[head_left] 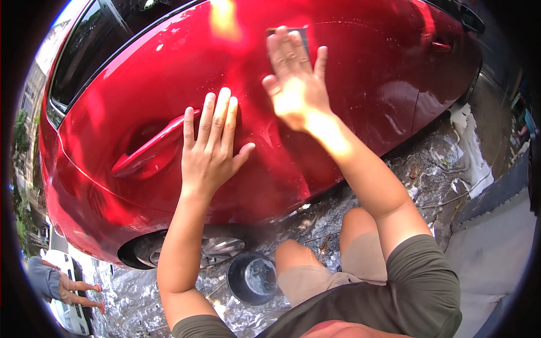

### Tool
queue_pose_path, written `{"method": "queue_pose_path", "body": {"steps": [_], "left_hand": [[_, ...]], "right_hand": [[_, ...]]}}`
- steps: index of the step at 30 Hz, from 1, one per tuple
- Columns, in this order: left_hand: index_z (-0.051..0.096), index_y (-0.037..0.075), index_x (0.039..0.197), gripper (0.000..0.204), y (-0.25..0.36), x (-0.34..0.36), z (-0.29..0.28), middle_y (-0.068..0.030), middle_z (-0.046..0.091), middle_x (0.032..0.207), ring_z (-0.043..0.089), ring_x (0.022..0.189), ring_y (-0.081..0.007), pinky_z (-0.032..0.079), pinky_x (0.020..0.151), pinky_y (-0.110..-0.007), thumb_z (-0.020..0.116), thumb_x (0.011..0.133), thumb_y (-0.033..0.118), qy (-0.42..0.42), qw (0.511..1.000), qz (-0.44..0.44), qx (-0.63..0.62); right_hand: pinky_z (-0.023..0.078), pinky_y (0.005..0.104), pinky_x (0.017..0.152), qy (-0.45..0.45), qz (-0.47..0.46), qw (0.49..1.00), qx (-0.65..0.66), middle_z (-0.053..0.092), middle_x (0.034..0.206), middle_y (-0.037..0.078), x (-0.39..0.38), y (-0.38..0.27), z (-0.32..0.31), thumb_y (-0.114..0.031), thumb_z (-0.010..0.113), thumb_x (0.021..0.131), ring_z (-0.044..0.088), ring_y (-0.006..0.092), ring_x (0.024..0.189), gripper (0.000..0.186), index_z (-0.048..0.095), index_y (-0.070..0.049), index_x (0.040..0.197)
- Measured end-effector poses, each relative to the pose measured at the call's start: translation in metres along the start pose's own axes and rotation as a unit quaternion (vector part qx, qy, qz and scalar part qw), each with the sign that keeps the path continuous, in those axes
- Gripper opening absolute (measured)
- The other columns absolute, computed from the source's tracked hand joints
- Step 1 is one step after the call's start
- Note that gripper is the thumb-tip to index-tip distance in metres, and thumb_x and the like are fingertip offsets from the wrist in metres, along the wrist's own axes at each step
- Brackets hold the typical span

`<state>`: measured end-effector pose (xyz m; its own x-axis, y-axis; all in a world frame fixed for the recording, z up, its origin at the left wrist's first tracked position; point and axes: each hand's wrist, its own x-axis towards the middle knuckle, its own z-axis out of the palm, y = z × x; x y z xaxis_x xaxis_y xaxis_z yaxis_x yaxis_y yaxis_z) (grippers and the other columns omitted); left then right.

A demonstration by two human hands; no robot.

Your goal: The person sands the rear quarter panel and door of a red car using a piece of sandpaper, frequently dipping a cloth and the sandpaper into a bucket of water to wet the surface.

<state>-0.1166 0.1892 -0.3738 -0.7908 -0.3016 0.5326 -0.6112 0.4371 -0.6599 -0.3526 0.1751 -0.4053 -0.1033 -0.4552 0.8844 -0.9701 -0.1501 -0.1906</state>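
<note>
My left hand (211, 141) lies flat on the red car door (360, 73), fingers stretched, close by the red door handle (152, 145). Farther up and to the right, my right hand (296, 79) is pressed flat to the same door. Beneath its fingers sits a thin dark grey sheet of what looks like sandpaper (305, 38), with a brownish edge; the fingers cover most of it. Small water droplets dot the red paint around both hands.
A dark bucket (236, 280) stands on the wet ground below the door, near the car wheel (222, 248). A grey wall (490, 248) rises at the right. Another person (48, 279) and a white car (69, 318) are at the lower left.
</note>
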Motion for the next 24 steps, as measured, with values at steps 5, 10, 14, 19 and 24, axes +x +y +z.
{"method": "queue_pose_path", "body": {"steps": [5,10,14,19,24], "left_hand": [[0.031,0.002,0.162,0.095,-0.026,-0.065,0.009,-0.0165,0.029,0.169,0.022,0.159,-0.0323,0.012,0.129,-0.055,0.057,0.094,0.063,-0.013,0.999,0.028,0.02],[0.027,0.003,0.163,0.102,-0.013,-0.068,0.021,-0.0161,0.025,0.171,0.02,0.159,-0.0317,0.011,0.129,-0.054,0.059,0.091,0.067,-0.029,0.999,0.01,0.028],[0.029,0.003,0.163,0.111,-0.037,-0.097,0.011,-0.0191,0.022,0.171,0.014,0.16,-0.0371,0.009,0.129,-0.055,0.057,0.086,0.078,-0.016,0.997,-0.06,0.049],[0.043,0.008,0.156,0.101,-0.069,-0.07,-0.008,-0.0179,0.042,0.158,0.034,0.149,-0.038,0.02,0.125,-0.054,0.062,0.085,0.078,0.1,0.99,-0.081,0.056],[0.063,0.007,0.134,0.082,-0.064,-0.047,-0.012,-0.0074,0.065,0.12,0.059,0.112,-0.0277,0.039,0.104,-0.044,0.068,0.085,0.072,0.15,0.973,-0.17,0.048]], "right_hand": [[0.001,0.0661,0.125,0.085,0.025,0.996,-0.028,0.016,0.175,0.006,0.03,0.067,-0.016,-0.049,0.029,0.11,0.013,0.0249,0.161,0.068,0.021,-0.012,0.166],[-0.001,0.0645,0.125,0.126,0.077,0.989,0.018,0.015,0.175,0.007,0.032,0.029,-0.001,-0.05,0.025,0.111,0.011,0.0248,0.162,0.066,0.019,-0.015,0.167],[0.0,0.0589,0.127,-0.089,-0.194,0.976,0.039,0.013,0.175,0.007,-0.003,-0.037,0.004,-0.05,0.028,0.111,0.01,0.0217,0.162,0.067,0.019,-0.016,0.167],[0.0,0.0599,0.127,0.085,0.253,0.963,-0.044,0.008,0.174,0.017,0.051,0.113,-0.044,-0.041,0.019,0.113,0.005,0.0301,0.162,0.067,0.012,0.0,0.165],[-0.001,0.0648,0.125,-0.005,-0.068,0.996,0.052,0.012,0.175,0.011,0.007,-0.059,0.004,-0.051,0.03,0.11,0.011,0.0282,0.161,0.07,0.019,-0.01,0.167]]}}
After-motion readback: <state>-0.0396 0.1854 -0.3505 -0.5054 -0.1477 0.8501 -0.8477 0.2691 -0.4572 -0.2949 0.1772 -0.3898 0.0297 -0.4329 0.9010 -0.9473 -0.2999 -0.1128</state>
